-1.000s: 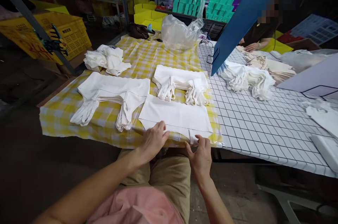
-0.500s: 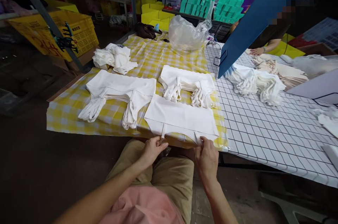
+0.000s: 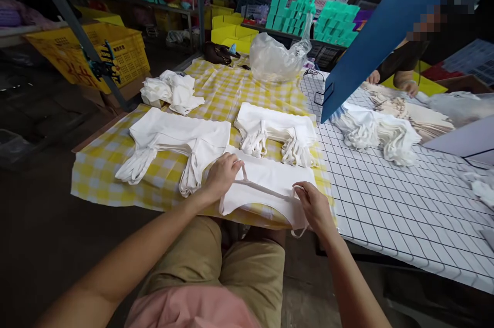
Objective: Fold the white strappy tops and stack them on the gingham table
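Observation:
A white strappy top (image 3: 266,178), like a camisole or bra top, lies flat at the table's front edge. My left hand (image 3: 224,174) pinches one of its thin straps over the left part of the fabric. At the right side, my right hand (image 3: 312,203) has thumb and fingers closed on the other strap. One strap loop hangs past the edge below the right hand. Left of it lies a layered stack of similar white tops (image 3: 179,135), straps toward me. Another stack of white tops (image 3: 276,124) sits just behind.
The yellow checked tablecloth (image 3: 216,81) also bears a crumpled white garment heap (image 3: 172,91) and a clear plastic bag (image 3: 276,57). A slanted blue panel (image 3: 370,34) rises at right. Beyond it, a co-worker's hands (image 3: 409,86) are near beige garments (image 3: 424,117). A yellow crate (image 3: 116,50) stands left.
Both hands have moved up from the table edge, drawing the straps away from me over the top. The co-worker's second hand has come into view.

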Demonstrator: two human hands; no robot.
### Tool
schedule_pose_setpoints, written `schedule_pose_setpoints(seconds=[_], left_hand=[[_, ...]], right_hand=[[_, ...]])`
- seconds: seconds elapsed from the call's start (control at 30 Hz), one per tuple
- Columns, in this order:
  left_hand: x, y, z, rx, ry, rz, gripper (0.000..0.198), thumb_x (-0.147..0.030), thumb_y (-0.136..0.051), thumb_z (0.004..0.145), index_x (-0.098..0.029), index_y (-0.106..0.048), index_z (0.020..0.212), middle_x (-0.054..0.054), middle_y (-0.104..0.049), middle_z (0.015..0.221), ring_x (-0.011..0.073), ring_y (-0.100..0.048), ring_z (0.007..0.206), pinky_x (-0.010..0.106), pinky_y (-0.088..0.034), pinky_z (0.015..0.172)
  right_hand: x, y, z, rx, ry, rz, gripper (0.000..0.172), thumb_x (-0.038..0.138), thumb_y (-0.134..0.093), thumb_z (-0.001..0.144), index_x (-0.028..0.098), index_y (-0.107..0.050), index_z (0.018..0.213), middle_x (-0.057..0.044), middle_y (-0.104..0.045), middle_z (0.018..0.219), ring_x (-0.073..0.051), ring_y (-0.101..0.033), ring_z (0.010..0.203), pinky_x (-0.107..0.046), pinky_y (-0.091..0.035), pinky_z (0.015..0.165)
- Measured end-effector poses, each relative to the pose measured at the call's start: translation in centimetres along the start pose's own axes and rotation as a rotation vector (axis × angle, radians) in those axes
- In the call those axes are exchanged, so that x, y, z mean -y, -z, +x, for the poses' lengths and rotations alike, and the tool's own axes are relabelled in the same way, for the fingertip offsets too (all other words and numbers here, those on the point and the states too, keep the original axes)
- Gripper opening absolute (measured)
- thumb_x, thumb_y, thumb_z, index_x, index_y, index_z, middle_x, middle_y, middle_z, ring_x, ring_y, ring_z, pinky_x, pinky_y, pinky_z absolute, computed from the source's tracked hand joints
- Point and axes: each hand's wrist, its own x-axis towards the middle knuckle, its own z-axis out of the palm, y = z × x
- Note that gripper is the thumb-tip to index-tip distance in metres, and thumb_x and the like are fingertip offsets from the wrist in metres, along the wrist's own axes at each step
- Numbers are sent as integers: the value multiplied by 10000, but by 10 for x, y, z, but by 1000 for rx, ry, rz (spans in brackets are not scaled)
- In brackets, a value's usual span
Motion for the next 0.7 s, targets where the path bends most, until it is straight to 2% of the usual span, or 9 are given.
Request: schedule_pose_setpoints(seconds=[0.13, 0.27, 0.4, 0.53, 0.7], left_hand=[[4, -11, 31, 159, 69, 86, 313, -295, -322, 897, -170, -565, 743, 53, -602, 736, 186, -550, 721, 272, -363, 640], [7, -15, 40, 280, 142, 158, 346, -308, -316, 888, -156, -618, 814, 103, -656, 830, 222, -586, 771, 285, -378, 639], [8, -17, 42, 293, 138, 214, 369, -303, -311, 889, -140, -640, 856, 128, -672, 905, 239, -601, 840, 294, -399, 679], [7, -18, 43, 295, 127, 238, 378, -291, -310, 891, -135, -651, 848, 129, -678, 911, 237, -605, 869, 298, -410, 727], [5, -15, 42, 301, 115, 239, 382, -277, -303, 894, -134, -653, 839, 124, -678, 892, 228, -607, 853, 295, -413, 738]], right_hand=[[-7, 4, 19, 135, -113, 31, 405, 442, -368, 792, 177, -658, 894, -35, -601, 606, -190, -551, 610, -274, -383, 564], [-12, 3, 32, 120, -212, 15, 446, 423, -374, 771, 148, -677, 948, -36, -581, 575, -194, -548, 597, -280, -379, 560], [-8, 0, 39, 108, -256, 58, 447, 383, -390, 762, 130, -653, 1022, -2, -511, 501, -170, -511, 534, -276, -366, 536], [-1, 2, 40, 175, -280, 265, 457, 422, -444, 748, 132, -621, 1053, 48, -413, 456, -118, -408, 457, -247, -320, 482], [-2, 3, 40, 224, -319, 536, 470, 520, -562, 673, 128, -636, 923, 81, -302, 464, -74, -287, 447, -226, -251, 453]])
